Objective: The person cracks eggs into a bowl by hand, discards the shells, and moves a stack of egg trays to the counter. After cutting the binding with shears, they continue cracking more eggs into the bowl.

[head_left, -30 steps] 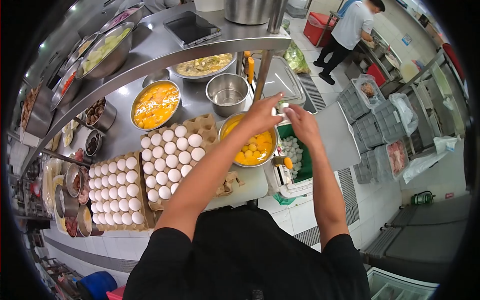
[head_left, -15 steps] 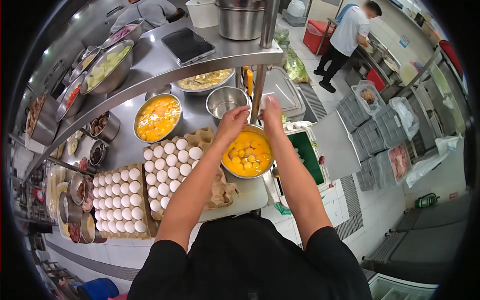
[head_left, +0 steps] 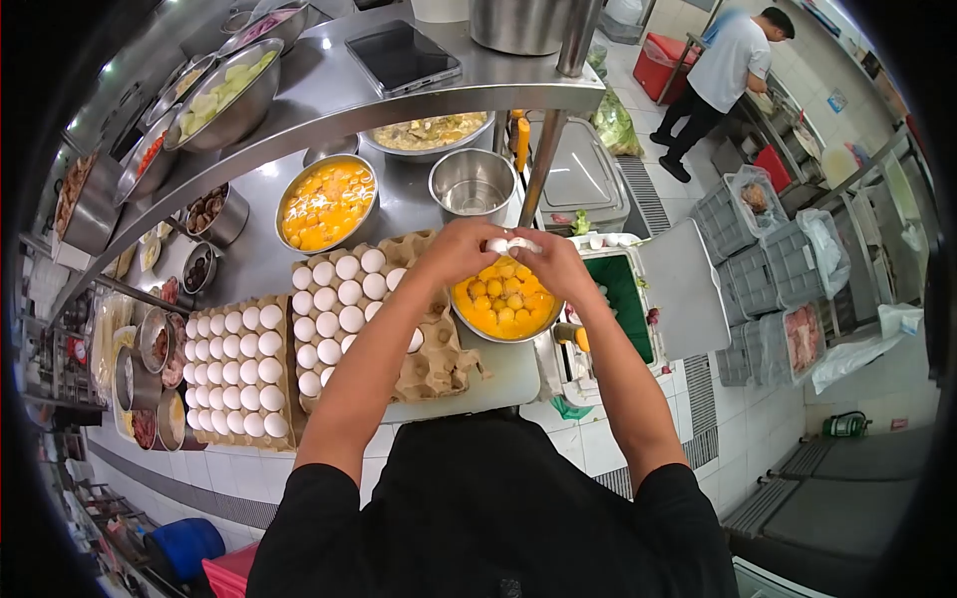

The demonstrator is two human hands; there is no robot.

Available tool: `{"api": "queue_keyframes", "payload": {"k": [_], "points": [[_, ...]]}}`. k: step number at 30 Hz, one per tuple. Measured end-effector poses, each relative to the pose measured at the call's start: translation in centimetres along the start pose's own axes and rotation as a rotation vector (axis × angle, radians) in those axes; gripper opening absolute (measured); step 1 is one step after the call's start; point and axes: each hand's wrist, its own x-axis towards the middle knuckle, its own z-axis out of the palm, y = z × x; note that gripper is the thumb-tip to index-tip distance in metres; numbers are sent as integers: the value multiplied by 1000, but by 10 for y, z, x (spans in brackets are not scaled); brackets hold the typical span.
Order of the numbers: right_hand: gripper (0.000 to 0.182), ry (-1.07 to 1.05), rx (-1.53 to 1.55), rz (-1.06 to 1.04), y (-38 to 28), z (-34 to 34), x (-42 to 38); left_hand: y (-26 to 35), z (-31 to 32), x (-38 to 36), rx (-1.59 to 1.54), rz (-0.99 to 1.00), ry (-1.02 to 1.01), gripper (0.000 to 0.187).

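Observation:
Over the rim of a steel bowl (head_left: pixel 510 317) of raw egg yolks, my left hand (head_left: pixel 461 251) and my right hand (head_left: pixel 554 265) meet with fingers closed. Between their fingertips is a white egg (head_left: pixel 512 244), showing as two rounded white parts; whether the shell is split I cannot make out. Left of the bowl lies a cardboard egg tray (head_left: pixel 431 371) with eggs on its left side and bare cups on its right. A second, full tray of white eggs (head_left: pixel 235 375) is beside it. Another bowl of yolks (head_left: pixel 327 205) stands farther back.
An empty steel pot (head_left: pixel 473 183) stands behind my hands, near a shelf post (head_left: pixel 544 169). The raised shelf (head_left: pixel 329 120) holds a tablet (head_left: pixel 403 58) and bowls of chopped food. To the right is a green-lined bin (head_left: pixel 620 309). A co-worker (head_left: pixel 720 75) stands at a far counter.
My hands have come together and lower over the yolk bowl, with the egg between them. Before, they were apart and the right hand was blurred. The view has shifted slightly.

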Motion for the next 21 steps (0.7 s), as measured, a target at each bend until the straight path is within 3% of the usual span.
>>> {"api": "queue_keyframes", "payload": {"k": [2,4,7,8,9,10,12,14,15,17,18,19,20,21], "points": [[38,-47,-66,19,-9,-11,-2,11,9,4,25,34,73,34],[35,66,68,284,-8,-20,-5,39,20,19,-2,72,177,34],[35,261,307,251,3,-54,-17,83,53,48,-254,48,188,42],[36,321,382,207,15,-66,-21,99,61,51,-331,90,177,53],[36,371,362,236,28,-80,-28,97,76,58,-265,281,207,64],[36,424,341,266,41,-92,-36,105,80,55,-214,212,160,76],[41,441,272,438,58,-115,-53,120,68,43,-152,91,30,81],[46,469,-510,155,133,-117,-79,104,62,28,-171,65,64,64],[46,464,-503,158,151,-115,-93,95,51,16,-199,20,47,57],[51,525,-957,197,175,-113,-106,66,16,-20,-118,-130,192,41],[51,518,-947,197,160,-116,-102,35,1,-38,33,-168,293,37],[49,438,-610,283,115,-121,-94,10,-20,-58,29,-306,315,35],[48,353,-273,362,79,-117,-86,-9,-46,-82,147,-321,272,36],[41,317,-70,302,59,-100,-79,-8,-66,-93,227,-535,117,38]]}}
